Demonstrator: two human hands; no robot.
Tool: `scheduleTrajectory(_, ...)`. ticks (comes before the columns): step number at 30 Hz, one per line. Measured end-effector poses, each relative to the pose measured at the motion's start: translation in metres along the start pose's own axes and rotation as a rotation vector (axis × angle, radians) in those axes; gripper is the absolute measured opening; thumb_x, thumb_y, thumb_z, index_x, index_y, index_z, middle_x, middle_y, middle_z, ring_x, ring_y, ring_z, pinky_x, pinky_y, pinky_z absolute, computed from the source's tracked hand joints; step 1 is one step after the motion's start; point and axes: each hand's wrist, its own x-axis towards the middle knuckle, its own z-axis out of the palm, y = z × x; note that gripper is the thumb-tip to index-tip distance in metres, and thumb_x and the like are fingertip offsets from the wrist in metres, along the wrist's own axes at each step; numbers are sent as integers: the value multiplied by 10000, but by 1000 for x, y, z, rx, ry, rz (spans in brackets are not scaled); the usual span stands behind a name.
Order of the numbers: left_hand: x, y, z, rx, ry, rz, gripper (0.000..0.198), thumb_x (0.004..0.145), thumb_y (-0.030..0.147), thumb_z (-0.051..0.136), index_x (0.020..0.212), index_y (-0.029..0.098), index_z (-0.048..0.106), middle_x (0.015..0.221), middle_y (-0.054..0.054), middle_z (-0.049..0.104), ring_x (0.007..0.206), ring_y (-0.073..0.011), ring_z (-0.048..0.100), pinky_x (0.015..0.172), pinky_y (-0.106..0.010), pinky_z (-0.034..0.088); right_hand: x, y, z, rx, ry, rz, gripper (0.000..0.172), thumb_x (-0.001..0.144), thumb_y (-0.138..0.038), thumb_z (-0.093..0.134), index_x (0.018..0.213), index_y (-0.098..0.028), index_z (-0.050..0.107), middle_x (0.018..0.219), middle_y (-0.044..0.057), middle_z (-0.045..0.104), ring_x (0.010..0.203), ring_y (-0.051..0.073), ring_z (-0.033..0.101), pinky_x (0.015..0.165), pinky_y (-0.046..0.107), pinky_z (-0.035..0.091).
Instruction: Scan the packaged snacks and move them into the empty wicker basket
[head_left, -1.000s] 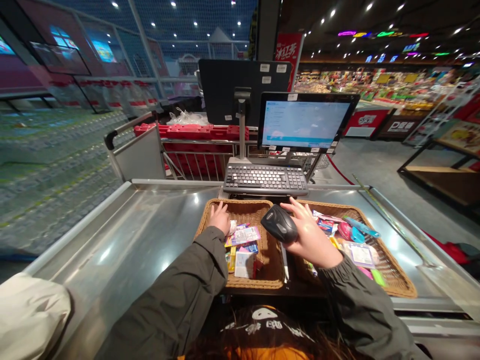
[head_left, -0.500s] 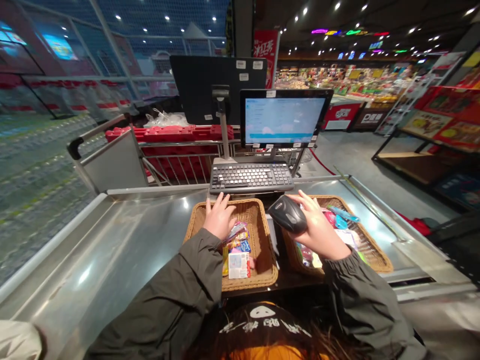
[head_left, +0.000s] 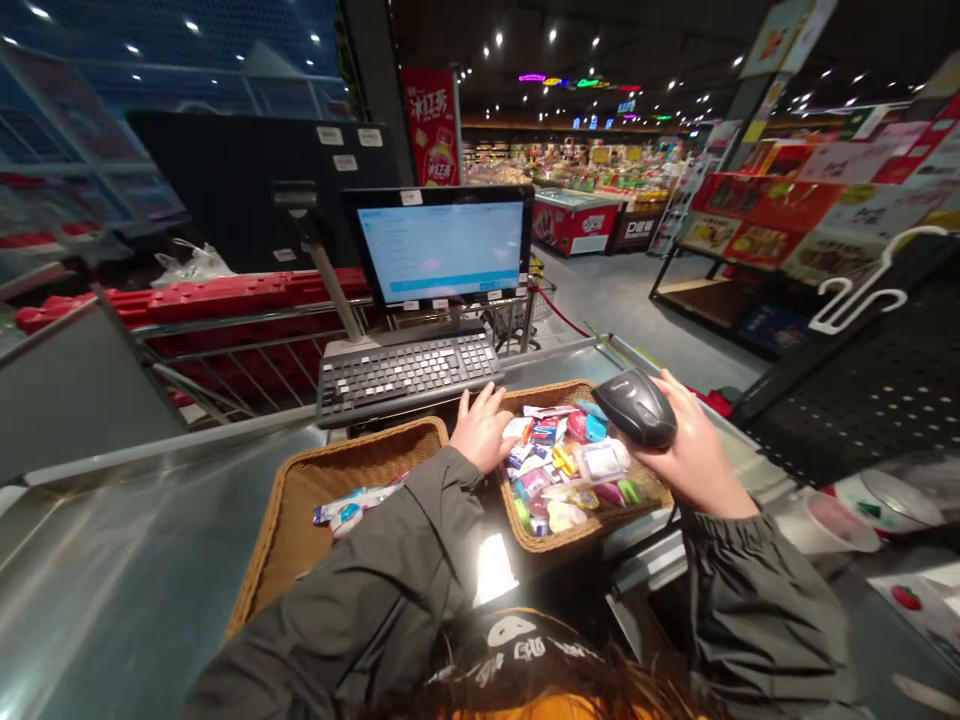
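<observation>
My right hand (head_left: 694, 445) is wrapped round a black barcode scanner (head_left: 636, 408), held above the right side of a wicker basket (head_left: 536, 543). Small packets and brightly coloured wrapped sweets (head_left: 566, 465) fill that basket. At its left rim is my left hand (head_left: 482, 430), fingers spread, with the fingertips close to the packets; contact with them cannot be made out. Left of it stands a second wicker basket (head_left: 281, 520), where a few packets (head_left: 356, 505) lie partly behind my left sleeve.
Behind the baskets are a black keyboard (head_left: 409, 375) and a lit monitor (head_left: 446, 245). A metal counter (head_left: 165, 540) stretches to the left. On the right are a white hanger (head_left: 862, 300) and a cup (head_left: 836, 520).
The view has turned to the right. My left hand has gone from above the left basket to the right basket's left rim. My right hand still holds the scanner.
</observation>
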Motion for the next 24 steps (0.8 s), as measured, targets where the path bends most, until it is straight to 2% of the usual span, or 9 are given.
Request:
scheduleTrajectory(6,68,23,48,40,-28,48,201,847,328,621,901,160,717,1481,-193,467,1454,-357,297,1153,-674,202,-5,37,-9,2,-25,56,545,775,-365,636,1282,-195,528,1392,160,523,1424,401,333,1139,650,292)
scheduleTrajectory(11,106,37,85,65,-63,120,158,827,268,622,871,155,724,1494,-188,452,1461,-346,285,1175,-653,163,1,64,-6,42,-46,90,616,750,-375,669,1316,-210,490,1375,149,543,1427,393,337,1136,628,311)
scheduleTrajectory(14,121,54,95,50,-56,168,186,833,307,629,926,172,716,1500,-171,450,1456,-334,297,1179,-637,178,5,80,-4,64,-31,124,621,751,-401,674,1312,-214,486,1369,150,544,1422,394,345,1132,624,318)
scheduleTrajectory(19,146,94,98,36,-20,321,294,836,357,644,1069,180,673,1531,-162,405,1464,-312,277,1181,-623,193,10,98,-1,101,-25,157,566,769,-374,653,1289,-215,495,1348,147,546,1413,378,361,1129,597,341)
scheduleTrajectory(24,164,117,117,32,-31,445,304,920,238,514,1194,205,642,1493,-111,476,1474,-274,270,1224,-612,69,13,107,1,109,-61,167,554,773,-329,631,1298,-229,487,1350,144,551,1428,371,337,1151,617,278)
